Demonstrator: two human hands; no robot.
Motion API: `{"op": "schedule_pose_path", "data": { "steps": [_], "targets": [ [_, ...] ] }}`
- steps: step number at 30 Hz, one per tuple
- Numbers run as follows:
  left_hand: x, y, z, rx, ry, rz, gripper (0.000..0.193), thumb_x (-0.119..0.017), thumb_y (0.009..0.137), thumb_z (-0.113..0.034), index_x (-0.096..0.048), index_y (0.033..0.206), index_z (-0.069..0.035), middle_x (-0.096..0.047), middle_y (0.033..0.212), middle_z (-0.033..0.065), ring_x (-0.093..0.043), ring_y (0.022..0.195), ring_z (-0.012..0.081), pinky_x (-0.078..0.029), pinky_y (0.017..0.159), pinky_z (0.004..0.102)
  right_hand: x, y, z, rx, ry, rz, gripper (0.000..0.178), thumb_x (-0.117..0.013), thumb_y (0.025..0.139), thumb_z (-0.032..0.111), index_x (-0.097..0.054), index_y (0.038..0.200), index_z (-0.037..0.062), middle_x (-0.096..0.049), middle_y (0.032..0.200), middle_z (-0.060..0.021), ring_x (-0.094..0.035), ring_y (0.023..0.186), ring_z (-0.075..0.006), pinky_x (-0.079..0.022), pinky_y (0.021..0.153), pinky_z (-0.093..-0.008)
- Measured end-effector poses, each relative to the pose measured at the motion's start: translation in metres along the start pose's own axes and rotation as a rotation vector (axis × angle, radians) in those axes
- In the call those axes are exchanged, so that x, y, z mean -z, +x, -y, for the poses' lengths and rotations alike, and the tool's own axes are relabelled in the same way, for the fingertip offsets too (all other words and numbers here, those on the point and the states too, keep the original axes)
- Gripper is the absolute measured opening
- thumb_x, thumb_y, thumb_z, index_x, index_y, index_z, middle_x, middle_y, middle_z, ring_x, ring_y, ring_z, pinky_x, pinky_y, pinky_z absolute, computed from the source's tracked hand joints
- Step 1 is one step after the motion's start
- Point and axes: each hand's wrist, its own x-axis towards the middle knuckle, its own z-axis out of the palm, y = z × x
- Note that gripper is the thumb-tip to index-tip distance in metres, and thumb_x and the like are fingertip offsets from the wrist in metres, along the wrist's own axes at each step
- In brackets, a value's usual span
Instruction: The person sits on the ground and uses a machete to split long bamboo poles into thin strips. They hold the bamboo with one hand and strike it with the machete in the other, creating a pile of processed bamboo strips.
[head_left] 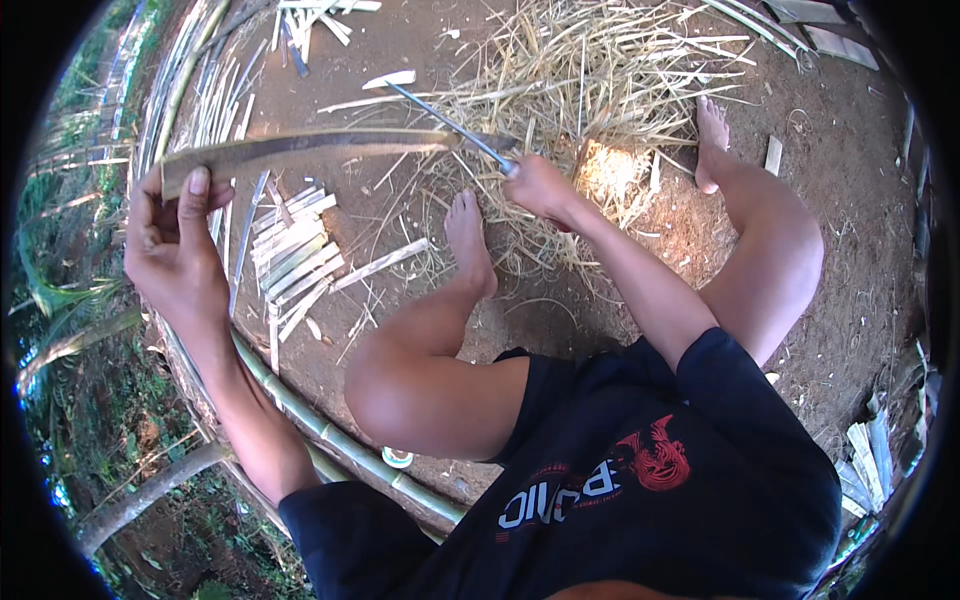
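My left hand (180, 235) pinches the near end of a long, flat brown strip (310, 146), which looks like bamboo, with the thumb laid over its face. The strip runs to the right, slightly bowed, and its far end reaches close to my right hand (545, 190). That hand is closed round the handle of a knife, whose narrow blade (445, 118) points up and to the left, crossing the strip near its far end. Whether the edge touches the strip I cannot tell. The knife's handle is mostly hidden in my fist.
A heap of thin pale shavings (600, 85) lies beyond my feet. Short split pieces (295, 250) are stacked on the dirt at the left. Long bamboo poles (330, 430) edge the ground on the left, with greenery past them. More pale slats (865, 470) lie at the lower right.
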Motion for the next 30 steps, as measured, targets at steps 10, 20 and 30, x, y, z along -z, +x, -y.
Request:
{"op": "schedule_pose_path", "data": {
  "steps": [10,20,30],
  "targets": [
    [0.004,-0.005,0.01,0.024,0.007,-0.007,0.024,-0.062,0.093,-0.003,-0.057,0.113,0.009,-0.068,0.089,0.0122,-0.067,0.078,0.0158,-0.056,0.073,0.0259,-0.001,0.0,0.011,-0.008,-0.046,0.045,0.022,-0.053,0.089,0.012,-0.064,0.101,-0.003,-0.059,0.069,-0.0083,-0.054,0.058,-0.0158,-0.048,0.054,-0.0343],
    [0.005,-0.004,0.009,0.007,-0.014,0.002,0.021,-0.062,0.093,-0.004,-0.059,0.111,0.007,-0.068,0.088,0.0098,-0.065,0.076,0.0121,-0.054,0.073,0.0245,0.002,-0.017,0.036,0.069,0.079,0.09,0.012,-0.056,0.084,0.011,-0.062,0.085,0.0003,-0.057,0.065,-0.0072,-0.054,0.057,-0.016,-0.046,0.055,-0.0349],
    [0.012,-0.009,0.017,0.041,0.014,-0.024,0.021,-0.06,0.093,-0.003,-0.059,0.112,0.007,-0.067,0.09,0.0106,-0.066,0.077,0.0139,-0.056,0.074,0.0264,-0.003,-0.026,0.052,0.12,0.074,0.136,0.01,-0.058,0.082,0.013,-0.059,0.079,0.0036,-0.054,0.064,-0.0051,-0.051,0.055,-0.0155,-0.044,0.054,-0.0353]
  ]
}}
